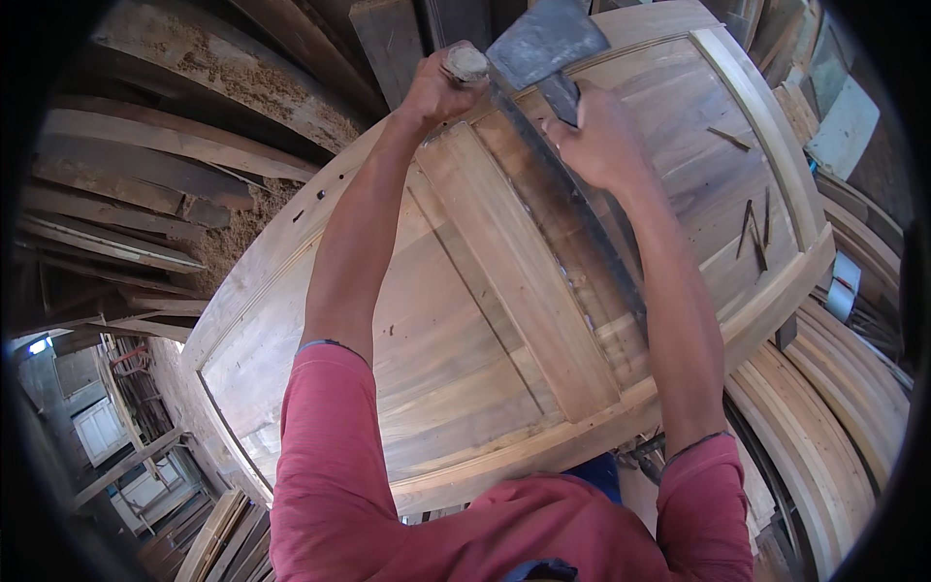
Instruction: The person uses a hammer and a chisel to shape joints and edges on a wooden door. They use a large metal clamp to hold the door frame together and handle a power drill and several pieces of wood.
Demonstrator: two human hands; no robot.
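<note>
left hand (441, 87) clamped on a chisel (467, 64), right hand (601, 136) gripping a hatchet (543, 44) just beside it, both over the door (465, 330).

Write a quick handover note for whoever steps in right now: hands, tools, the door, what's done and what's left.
Left hand: fist closed on a round wooden handle end at the door's far edge.
Right hand: gripping the hatchet, head raised above the panel.
Long metal straightedge lies along the centre stile.
Wooden door lies flat, frame and panels assembled.
Loose nails lie on the right panel.
Left: work at the far end looks unfinished.
</note>
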